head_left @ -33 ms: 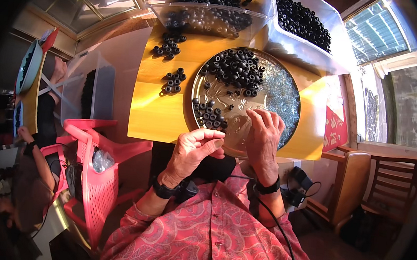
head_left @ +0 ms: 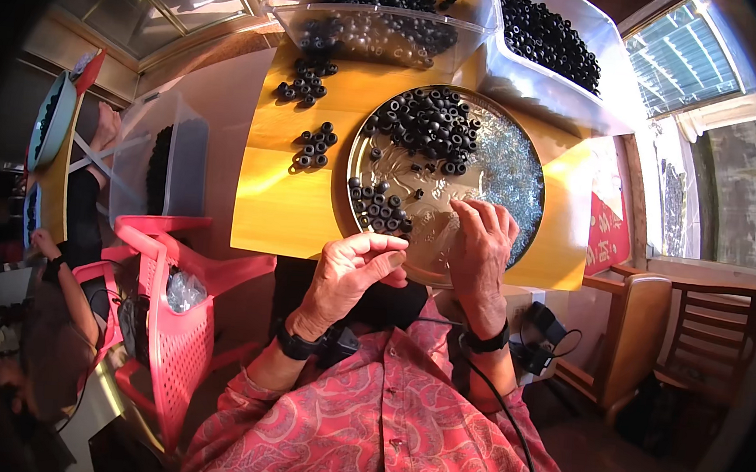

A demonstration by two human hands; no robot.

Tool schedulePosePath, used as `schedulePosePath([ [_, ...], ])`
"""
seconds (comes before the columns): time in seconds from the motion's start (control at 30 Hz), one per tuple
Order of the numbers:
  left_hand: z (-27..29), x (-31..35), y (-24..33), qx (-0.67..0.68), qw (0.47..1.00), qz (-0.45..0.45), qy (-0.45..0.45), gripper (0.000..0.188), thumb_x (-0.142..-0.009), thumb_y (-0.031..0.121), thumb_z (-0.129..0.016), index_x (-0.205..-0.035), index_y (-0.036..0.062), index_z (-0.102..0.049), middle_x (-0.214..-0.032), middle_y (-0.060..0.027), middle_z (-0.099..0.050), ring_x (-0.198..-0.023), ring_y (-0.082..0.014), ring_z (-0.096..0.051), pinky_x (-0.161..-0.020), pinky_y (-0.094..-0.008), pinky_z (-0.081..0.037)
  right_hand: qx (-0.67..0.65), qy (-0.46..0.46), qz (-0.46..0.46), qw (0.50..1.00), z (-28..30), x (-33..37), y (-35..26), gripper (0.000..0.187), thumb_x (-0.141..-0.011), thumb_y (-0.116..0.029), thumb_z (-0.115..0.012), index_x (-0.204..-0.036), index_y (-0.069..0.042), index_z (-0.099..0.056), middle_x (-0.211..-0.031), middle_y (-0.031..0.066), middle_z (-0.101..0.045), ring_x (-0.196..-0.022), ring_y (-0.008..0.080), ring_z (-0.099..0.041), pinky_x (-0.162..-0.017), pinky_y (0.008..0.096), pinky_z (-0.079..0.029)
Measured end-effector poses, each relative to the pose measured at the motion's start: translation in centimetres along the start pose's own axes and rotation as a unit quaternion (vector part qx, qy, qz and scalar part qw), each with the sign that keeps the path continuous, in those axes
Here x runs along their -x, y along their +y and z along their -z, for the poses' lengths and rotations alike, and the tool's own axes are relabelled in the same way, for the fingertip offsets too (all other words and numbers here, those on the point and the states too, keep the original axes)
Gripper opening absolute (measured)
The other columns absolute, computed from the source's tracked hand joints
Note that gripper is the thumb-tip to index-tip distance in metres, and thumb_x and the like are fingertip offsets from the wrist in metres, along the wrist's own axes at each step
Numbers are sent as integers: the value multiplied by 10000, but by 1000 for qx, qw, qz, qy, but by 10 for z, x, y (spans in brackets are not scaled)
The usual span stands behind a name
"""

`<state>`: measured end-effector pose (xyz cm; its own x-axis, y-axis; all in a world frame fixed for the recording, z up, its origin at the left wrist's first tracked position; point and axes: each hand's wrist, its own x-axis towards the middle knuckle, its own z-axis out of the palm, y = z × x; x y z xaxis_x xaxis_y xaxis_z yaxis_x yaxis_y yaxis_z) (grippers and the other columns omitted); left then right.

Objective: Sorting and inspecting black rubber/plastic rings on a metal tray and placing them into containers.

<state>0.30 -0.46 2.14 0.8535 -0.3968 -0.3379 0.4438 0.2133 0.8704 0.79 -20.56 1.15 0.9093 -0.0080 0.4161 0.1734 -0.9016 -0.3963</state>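
A round metal tray (head_left: pixel 451 187) lies on a yellow tabletop (head_left: pixel 287 216) in front of me. At its far side is a pile of black ring-shaped pieces (head_left: pixel 429 127). A smaller group of black pieces (head_left: pixel 378 208) sits near its left rim. Tiny glittering bits (head_left: pixel 513 162) cover the tray's right part. My left hand (head_left: pixel 356 274) is at the near rim, thumb and fingertips pinched together; whatever is between them is hidden. Over the tray's near right part, my right hand (head_left: pixel 482 248) has its fingers bent and drawn together, and I cannot make out what they hold.
Two clear plastic bins, one at the back (head_left: pixel 383 39) and one at the right (head_left: pixel 542 81), hold many black pieces. More loose pieces (head_left: pixel 316 146) lie left of the tray. A pink plastic chair (head_left: pixel 184 310) stands at the left, near another person's arm (head_left: pixel 76 298).
My right hand has shifted very slightly to the right. My left hand and the pieces on the tray look the same.
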Motion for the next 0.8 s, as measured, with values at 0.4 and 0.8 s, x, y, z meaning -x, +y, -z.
schedulePosePath([
  [0.4, 0, -2, 2, -2, 1000, 27, -7, 255, -924, 129, -621, -1112, -44, -615, -928, -106, -669, -755, -156, -674, -710, -252, -556, 43, -38, 4, 998, 3, 5, -1, 321, -695, -53, -630, -1014, -92, -641, -972, 55, -579, -910, 256, -537, -780, 382, -399],
  [0.8, 0, -1, -6, 68, 996, 44, -36, 306, -936, 204, -616, -1141, -23, -606, -842, -94, -682, -750, -158, -682, -719, -253, -551, 67, -19, 16, 997, 0, 7, -1, 135, -752, -82, -628, -874, -82, -570, -899, 74, -546, -847, 263, -525, -732, 386, -390],
])
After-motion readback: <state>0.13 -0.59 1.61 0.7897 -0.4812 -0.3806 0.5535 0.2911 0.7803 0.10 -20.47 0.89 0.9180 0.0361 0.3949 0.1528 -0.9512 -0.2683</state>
